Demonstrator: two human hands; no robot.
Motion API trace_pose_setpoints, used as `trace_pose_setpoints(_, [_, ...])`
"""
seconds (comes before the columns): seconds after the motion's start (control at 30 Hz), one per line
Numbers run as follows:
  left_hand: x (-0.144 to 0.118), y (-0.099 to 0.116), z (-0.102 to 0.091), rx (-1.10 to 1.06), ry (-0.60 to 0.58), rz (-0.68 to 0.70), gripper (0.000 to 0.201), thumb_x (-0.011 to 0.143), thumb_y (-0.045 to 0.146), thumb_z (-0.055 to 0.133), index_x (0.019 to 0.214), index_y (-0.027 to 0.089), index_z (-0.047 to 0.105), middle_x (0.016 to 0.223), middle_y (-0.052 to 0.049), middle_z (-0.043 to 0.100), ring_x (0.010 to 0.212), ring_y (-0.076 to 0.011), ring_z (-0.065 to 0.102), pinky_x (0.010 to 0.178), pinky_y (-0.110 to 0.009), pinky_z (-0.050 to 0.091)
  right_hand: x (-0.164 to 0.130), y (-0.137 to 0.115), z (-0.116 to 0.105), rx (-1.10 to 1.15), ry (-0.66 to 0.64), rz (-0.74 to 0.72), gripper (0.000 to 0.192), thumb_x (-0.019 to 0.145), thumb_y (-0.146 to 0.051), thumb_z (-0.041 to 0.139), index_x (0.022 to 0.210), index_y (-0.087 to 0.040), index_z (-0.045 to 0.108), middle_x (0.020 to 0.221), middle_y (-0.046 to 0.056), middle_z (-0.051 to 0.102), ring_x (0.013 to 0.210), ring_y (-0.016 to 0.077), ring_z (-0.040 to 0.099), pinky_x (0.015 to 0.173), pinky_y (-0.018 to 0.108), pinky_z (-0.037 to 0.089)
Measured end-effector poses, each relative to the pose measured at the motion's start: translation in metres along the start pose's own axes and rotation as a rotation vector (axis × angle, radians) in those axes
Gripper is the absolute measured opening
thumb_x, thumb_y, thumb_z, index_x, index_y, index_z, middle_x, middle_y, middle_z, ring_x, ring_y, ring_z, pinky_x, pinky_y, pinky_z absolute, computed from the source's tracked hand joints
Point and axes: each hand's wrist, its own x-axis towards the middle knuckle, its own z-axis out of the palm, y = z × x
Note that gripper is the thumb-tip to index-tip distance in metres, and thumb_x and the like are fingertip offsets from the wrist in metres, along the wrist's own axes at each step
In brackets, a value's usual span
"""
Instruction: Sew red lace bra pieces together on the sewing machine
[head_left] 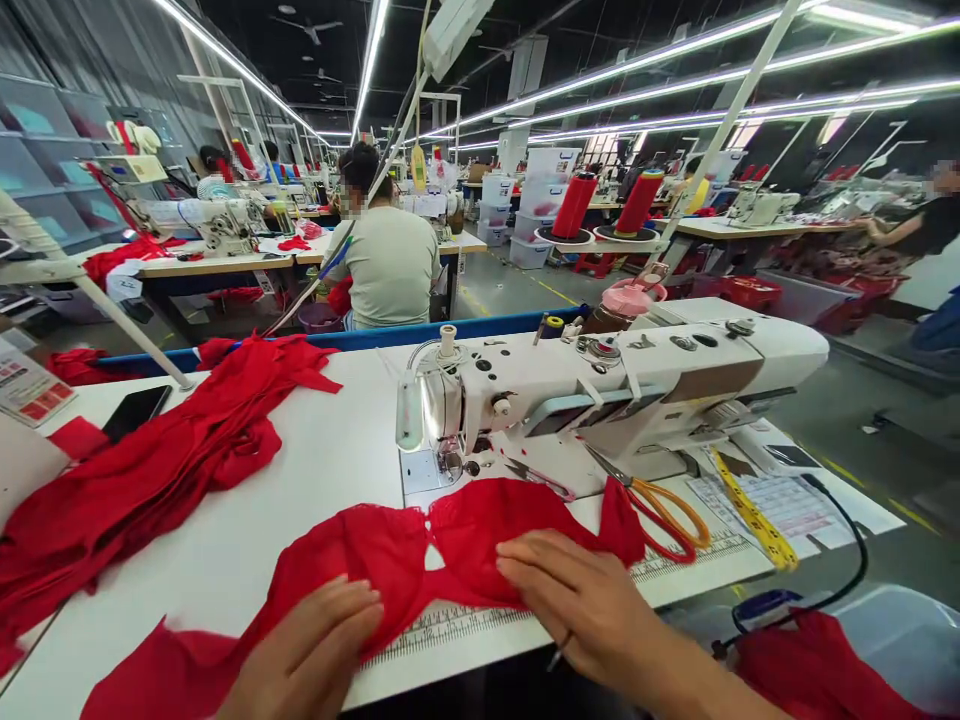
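Note:
A red bra [480, 520] lies spread across the front of the white sewing table, its two cups side by side and joined at a narrow centre piece. My left hand [311, 640] rests on the lower part of the left cup, fingers stretched out. On the right cup lies my right hand [577, 600], its fingers extended together over the fabric. A small dark metal piece shows beneath my right fingers; I cannot make out what it is. Just behind the bra stands a white sewing machine [637, 370], its needle area lit.
Orange-handled scissors [667, 510], small snips [540, 475] and a yellow tape measure [754, 515] lie on the right. Red fabric pieces [172, 450] are heaped on the left near a black phone [139, 412]. A co-worker [394, 260] sits ahead, back turned.

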Motion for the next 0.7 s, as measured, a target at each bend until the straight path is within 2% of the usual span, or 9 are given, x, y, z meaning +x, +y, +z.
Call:
trace_pose_setpoints(0.07, [0.03,0.011,0.022,-0.049,0.089,0.088,0.071,0.099,0.013,0.042,0.16,0.04,0.021,0.124,0.0,0.074,0.113,-0.0183,0.072,0.097,-0.031,0.062,0.023,0.0,0.023,0.018,-0.035,-0.087,0.033,0.1,-0.007,0.043,0.125,-0.016,0.063,0.12,0.011,0.072,0.114,0.0217,0.065,0.082,0.031,0.062])
trace_pose_setpoints(0.1, [0.043,0.014,0.033,0.003,0.096,0.078,0.067,0.1,0.013,0.041,0.161,0.034,0.022,0.127,-0.005,0.072,0.116,-0.0211,0.071,0.098,-0.036,0.062,0.031,0.001,0.033,-0.004,-0.059,-0.089,0.032,0.101,-0.009,0.043,0.125,-0.015,0.064,0.122,0.011,0.071,0.117,0.0225,0.064,0.078,0.029,0.062])
trace_pose_setpoints(0.13, [0.052,0.015,0.044,0.073,0.132,0.052,0.061,0.102,0.018,0.043,0.16,0.028,0.028,0.131,-0.011,0.07,0.119,-0.0267,0.069,0.097,-0.045,0.061,0.036,0.003,0.042,-0.028,-0.079,-0.06,0.029,0.103,-0.015,0.046,0.126,-0.014,0.063,0.126,0.013,0.07,0.12,0.0241,0.063,0.074,0.028,0.062])
trace_pose_setpoints(0.23, [0.061,0.009,0.059,0.161,0.065,-0.012,0.052,0.102,0.029,0.048,0.152,0.021,0.04,0.143,-0.016,0.06,0.129,-0.034,0.061,0.098,-0.058,0.057,0.039,0.009,0.055,-0.054,-0.146,0.052,0.035,0.102,-0.029,0.054,0.132,-0.013,0.061,0.135,0.015,0.066,0.125,0.0286,0.06,0.074,0.033,0.064])
trace_pose_setpoints(0.33, [0.058,0.003,0.056,0.116,0.01,-0.027,0.053,0.102,0.033,0.049,0.152,0.02,0.038,0.147,-0.014,0.058,0.134,-0.0301,0.057,0.102,-0.053,0.055,0.034,0.01,0.052,-0.017,-0.128,0.093,0.034,0.1,-0.028,0.058,0.13,-0.014,0.063,0.135,0.014,0.066,0.124,0.0302,0.061,0.079,0.038,0.064])
trace_pose_setpoints(0.47, [0.057,0.0,0.054,0.029,0.082,-0.041,0.047,0.103,0.03,0.05,0.149,0.021,0.042,0.142,-0.012,0.062,0.133,-0.0245,0.059,0.107,-0.042,0.054,0.039,0.008,0.049,0.073,-0.021,0.03,0.023,0.103,-0.017,0.051,0.119,-0.017,0.067,0.121,0.011,0.072,0.115,0.0219,0.065,0.082,0.03,0.062])
trace_pose_setpoints(0.57, [0.056,-0.006,0.057,0.043,0.03,-0.02,0.047,0.101,0.031,0.054,0.147,0.024,0.046,0.143,-0.01,0.062,0.133,-0.0268,0.058,0.111,-0.048,0.05,0.043,0.009,0.052,0.081,-0.101,0.01,0.023,0.102,-0.022,0.054,0.122,-0.017,0.066,0.123,0.01,0.072,0.12,0.0224,0.063,0.077,0.028,0.061])
trace_pose_setpoints(0.63, [0.053,-0.01,0.058,0.069,-0.023,-0.027,0.052,0.1,0.035,0.055,0.15,0.026,0.044,0.147,-0.01,0.058,0.136,-0.0299,0.056,0.111,-0.055,0.048,0.043,0.013,0.051,0.072,-0.175,0.046,0.03,0.101,-0.03,0.06,0.127,-0.017,0.064,0.129,0.012,0.069,0.126,0.0255,0.06,0.076,0.029,0.062])
trace_pose_setpoints(0.7, [0.051,-0.013,0.054,0.066,-0.061,-0.048,0.057,0.1,0.038,0.056,0.153,0.027,0.039,0.15,-0.009,0.056,0.138,-0.031,0.053,0.109,-0.057,0.048,0.042,0.016,0.048,0.09,-0.218,0.063,0.035,0.1,-0.035,0.062,0.13,-0.017,0.063,0.133,0.013,0.067,0.129,0.0271,0.057,0.08,0.032,0.062])
